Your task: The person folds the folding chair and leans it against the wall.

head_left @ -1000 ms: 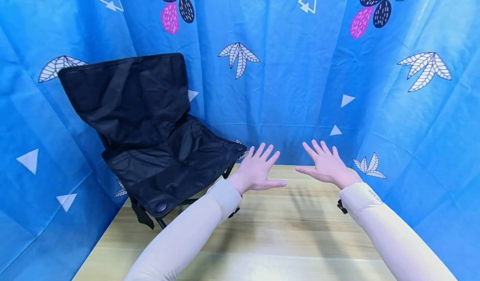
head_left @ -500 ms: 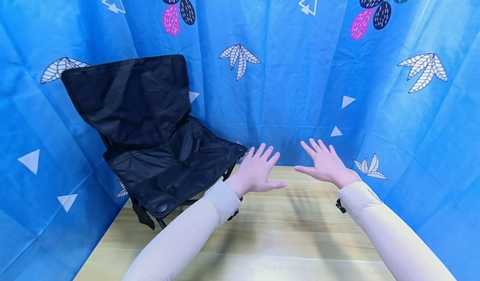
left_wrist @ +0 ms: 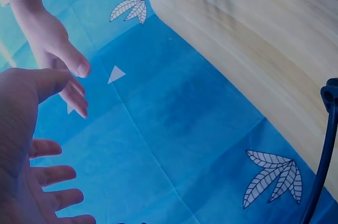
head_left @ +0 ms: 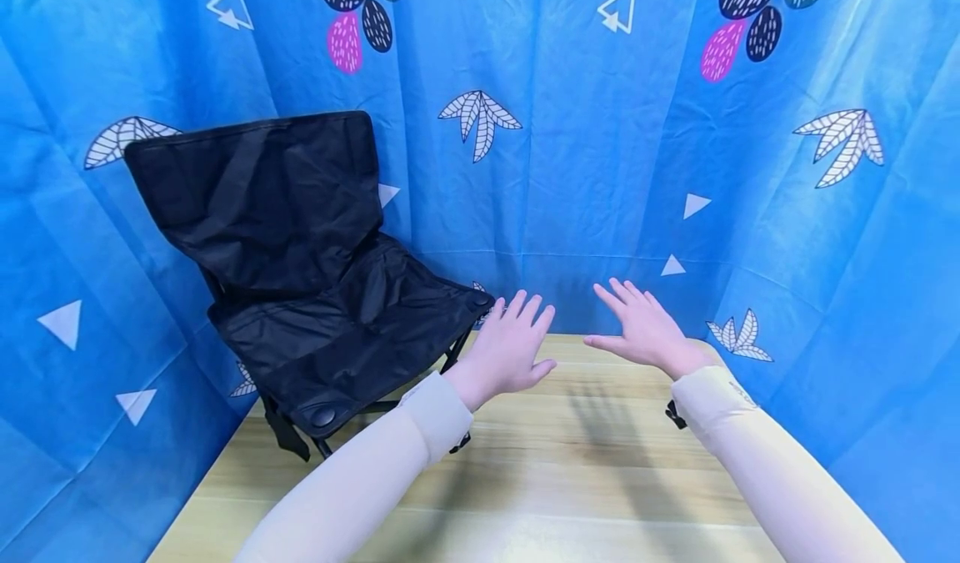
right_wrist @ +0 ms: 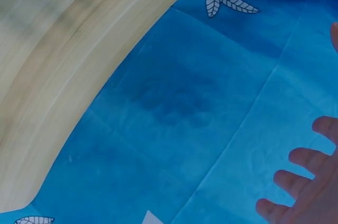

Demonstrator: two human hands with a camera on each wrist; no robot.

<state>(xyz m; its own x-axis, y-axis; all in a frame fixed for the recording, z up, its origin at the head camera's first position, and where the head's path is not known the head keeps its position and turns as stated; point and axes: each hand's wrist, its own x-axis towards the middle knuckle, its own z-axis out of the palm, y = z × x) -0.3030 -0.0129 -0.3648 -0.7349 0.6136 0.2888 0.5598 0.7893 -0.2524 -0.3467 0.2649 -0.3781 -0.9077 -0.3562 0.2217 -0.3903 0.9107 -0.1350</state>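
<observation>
A black folding chair (head_left: 300, 279) with a fabric seat and backrest stands on the left of the wooden tabletop (head_left: 570, 480). My left hand (head_left: 506, 346) is held out flat above the table, fingers spread, just right of the chair's front corner. Across a gap from it, my right hand (head_left: 641, 329) hovers with its fingers extended too. Neither hand holds anything. In the left wrist view the fingers (left_wrist: 55, 176) of the left hand are straight, with the right hand beyond them. The right wrist view shows the right hand's fingers (right_wrist: 301, 171) spread near the edge.
A blue patterned curtain (head_left: 585, 171) surrounds the table at the back and both sides. The chair's thin black leg (left_wrist: 325, 155) rises near the table edge in the left wrist view. Shadows of the arms fall on the tabletop.
Both hands have shifted slightly to the left, and the left thumb has drawn back a little toward its fingers. The chair stays where it was; the head view has tilted slightly.
</observation>
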